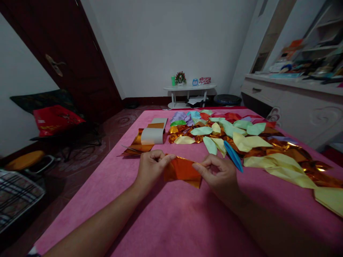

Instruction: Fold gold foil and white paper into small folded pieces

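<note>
1. Orange foil sheet is stretched between your two hands, above the near-middle part of the pink cloth.
2. Your left hand is pinched closed, thumb pressing the sheet's upper left corner.
3. Your right hand pinches the upper right corner between thumb and fingers, with no visible gap.
4. Its long axis runs left to right, dipping slightly toward your right; the lower edge points toward you. You cannot tell whether that edge touches the cloth.
5. Just beyond your right hand lies a blue folded paper; beyond your left, a grey curled sheet lies over more foil.
</note>
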Tool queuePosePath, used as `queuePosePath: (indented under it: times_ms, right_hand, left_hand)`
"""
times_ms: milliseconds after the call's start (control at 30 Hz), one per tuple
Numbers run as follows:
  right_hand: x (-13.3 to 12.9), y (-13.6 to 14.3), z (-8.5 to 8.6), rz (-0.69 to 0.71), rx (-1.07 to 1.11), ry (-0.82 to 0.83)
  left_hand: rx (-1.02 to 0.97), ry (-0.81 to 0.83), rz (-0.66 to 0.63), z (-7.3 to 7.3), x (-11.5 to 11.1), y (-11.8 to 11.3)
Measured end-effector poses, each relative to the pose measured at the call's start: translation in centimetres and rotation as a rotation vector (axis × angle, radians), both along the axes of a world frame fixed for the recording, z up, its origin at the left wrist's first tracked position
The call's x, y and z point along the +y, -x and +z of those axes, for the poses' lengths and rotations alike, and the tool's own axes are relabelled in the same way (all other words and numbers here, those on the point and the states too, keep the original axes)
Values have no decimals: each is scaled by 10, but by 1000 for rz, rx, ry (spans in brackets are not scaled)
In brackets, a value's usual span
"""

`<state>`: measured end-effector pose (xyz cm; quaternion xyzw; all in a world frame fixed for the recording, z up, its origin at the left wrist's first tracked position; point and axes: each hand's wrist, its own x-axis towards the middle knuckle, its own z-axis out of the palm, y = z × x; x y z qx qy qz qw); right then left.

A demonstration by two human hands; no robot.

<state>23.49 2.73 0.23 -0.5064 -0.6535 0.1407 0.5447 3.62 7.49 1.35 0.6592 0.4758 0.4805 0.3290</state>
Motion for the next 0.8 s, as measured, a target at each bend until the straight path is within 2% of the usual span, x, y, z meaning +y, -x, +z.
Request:
queuePosePath:
  times_ms: [167, 367, 433, 567, 633, 800]
  right_hand:
    - [-2, 1, 0, -33, -122, -212]
    - [-4, 1, 10, 38, -302, -362]
    - [-6, 0, 12, 55, -397, -384]
    - [-9, 1, 8, 111, -600, -471]
    - [-10, 3, 4, 139, -641, -521]
    - [-12, 11, 1, 227, -642, -544]
  left_hand:
    - [-12, -13, 40, 2, -3, 0]
    - [32, -63, 65, 9, -11, -2]
    - [19, -37, 14, 12, -16, -6]
    - [-83, 151, -244, 13, -25, -15]
    - [-130, 230, -325, 11, -28, -20]
    - [-284, 363, -345, 6, -29, -26]
